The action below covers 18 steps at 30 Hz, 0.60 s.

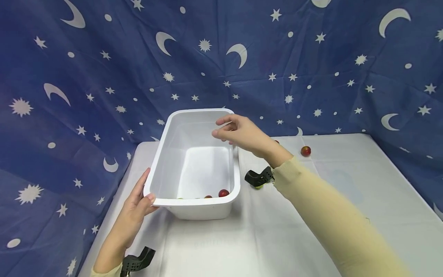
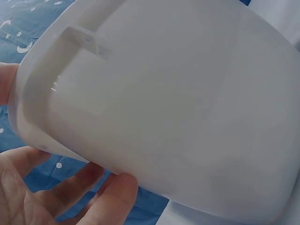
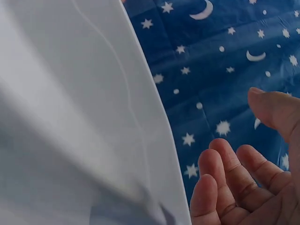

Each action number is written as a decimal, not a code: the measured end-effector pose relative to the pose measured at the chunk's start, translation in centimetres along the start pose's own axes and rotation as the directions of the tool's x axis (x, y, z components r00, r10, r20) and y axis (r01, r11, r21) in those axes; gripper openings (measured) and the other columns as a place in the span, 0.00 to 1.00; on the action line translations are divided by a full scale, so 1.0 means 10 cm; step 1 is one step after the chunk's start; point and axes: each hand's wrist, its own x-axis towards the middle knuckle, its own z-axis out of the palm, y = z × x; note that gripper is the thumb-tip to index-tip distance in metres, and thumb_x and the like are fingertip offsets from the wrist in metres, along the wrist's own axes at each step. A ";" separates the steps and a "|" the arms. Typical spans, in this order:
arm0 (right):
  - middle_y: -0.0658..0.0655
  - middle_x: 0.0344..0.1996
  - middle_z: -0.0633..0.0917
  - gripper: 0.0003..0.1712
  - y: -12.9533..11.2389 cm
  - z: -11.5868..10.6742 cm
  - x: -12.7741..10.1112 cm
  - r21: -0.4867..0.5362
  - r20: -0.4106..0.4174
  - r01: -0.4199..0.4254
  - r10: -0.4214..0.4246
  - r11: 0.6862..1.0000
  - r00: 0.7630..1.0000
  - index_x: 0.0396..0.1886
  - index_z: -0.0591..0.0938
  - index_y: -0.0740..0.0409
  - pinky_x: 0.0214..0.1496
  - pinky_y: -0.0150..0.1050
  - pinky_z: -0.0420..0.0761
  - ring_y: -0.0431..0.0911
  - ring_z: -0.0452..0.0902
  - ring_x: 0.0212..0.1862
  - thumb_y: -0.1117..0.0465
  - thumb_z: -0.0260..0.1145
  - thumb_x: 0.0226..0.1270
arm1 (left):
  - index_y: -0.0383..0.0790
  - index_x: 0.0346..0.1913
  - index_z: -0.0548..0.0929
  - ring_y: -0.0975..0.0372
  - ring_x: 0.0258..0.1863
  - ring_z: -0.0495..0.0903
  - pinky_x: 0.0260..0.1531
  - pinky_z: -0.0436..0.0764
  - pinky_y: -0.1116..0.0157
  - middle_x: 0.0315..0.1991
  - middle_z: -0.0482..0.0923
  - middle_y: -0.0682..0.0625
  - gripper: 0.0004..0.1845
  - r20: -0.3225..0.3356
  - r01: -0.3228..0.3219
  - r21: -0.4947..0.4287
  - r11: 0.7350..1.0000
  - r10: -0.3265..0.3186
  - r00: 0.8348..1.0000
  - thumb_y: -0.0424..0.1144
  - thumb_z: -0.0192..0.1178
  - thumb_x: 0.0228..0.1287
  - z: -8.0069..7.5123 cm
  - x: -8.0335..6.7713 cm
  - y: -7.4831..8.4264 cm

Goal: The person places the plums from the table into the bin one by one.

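Head view: white tub (image 1: 162,169) at desk's nine o'clock is tilted, near corner grasped by left hand (image 1: 136,207); right hand (image 1: 238,132) hovers released. Red fruits (image 1: 223,192) could be spilled if it is tipped further.

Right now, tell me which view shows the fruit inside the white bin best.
The head view: small red fruit lie at the near end inside the white bin. The left wrist view shows only the bin's outer wall; the right wrist view shows its pale side and rim, no fruit.
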 end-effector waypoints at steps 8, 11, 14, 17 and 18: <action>0.56 0.46 0.83 0.34 0.29 -0.30 -0.16 -0.020 -0.086 -0.023 0.021 1.000 0.996 0.60 0.74 0.54 0.49 0.45 0.76 0.51 0.78 0.45 0.43 0.71 0.59 | 0.57 0.78 0.48 0.57 0.56 0.73 0.46 0.79 0.67 0.73 0.48 0.40 0.33 -0.001 0.013 0.017 1.000 -0.013 1.000 0.33 0.43 0.75 0.00 -0.01 0.01; 0.54 0.47 0.83 0.34 0.41 -0.40 -0.24 -0.032 -0.108 -0.038 0.034 0.999 0.994 0.61 0.73 0.52 0.50 0.46 0.76 0.50 0.78 0.46 0.41 0.70 0.59 | 0.58 0.78 0.48 0.57 0.56 0.73 0.46 0.79 0.67 0.73 0.48 0.41 0.34 0.002 0.011 0.015 1.000 -0.011 1.000 0.33 0.43 0.75 0.00 0.00 0.01; 0.55 0.48 0.83 0.35 0.56 -0.49 -0.30 -0.025 -0.138 -0.043 0.039 0.999 0.990 0.62 0.73 0.50 0.50 0.47 0.76 0.50 0.77 0.47 0.39 0.69 0.59 | 0.59 0.77 0.49 0.56 0.56 0.73 0.47 0.79 0.67 0.74 0.48 0.42 0.33 0.004 0.004 0.013 1.000 -0.004 1.000 0.33 0.43 0.75 0.00 0.00 0.01; 0.56 0.49 0.82 0.37 0.71 -0.57 -0.36 -0.004 -0.179 -0.061 0.059 0.998 0.982 0.63 0.72 0.48 0.51 0.46 0.75 0.50 0.77 0.48 0.38 0.69 0.58 | 0.61 0.77 0.49 0.56 0.57 0.73 0.47 0.79 0.67 0.74 0.48 0.43 0.33 0.002 0.004 0.016 1.000 -0.004 1.000 0.34 0.43 0.75 0.00 0.00 0.01; 0.57 0.49 0.82 0.37 0.76 -0.59 -0.38 -0.001 -0.194 -0.073 0.071 0.997 0.978 0.63 0.72 0.47 0.51 0.46 0.75 0.50 0.76 0.48 0.37 0.69 0.58 | 0.61 0.77 0.49 0.56 0.57 0.73 0.47 0.79 0.67 0.74 0.47 0.43 0.33 0.003 0.006 0.017 1.000 -0.006 1.000 0.34 0.43 0.75 0.00 0.00 0.01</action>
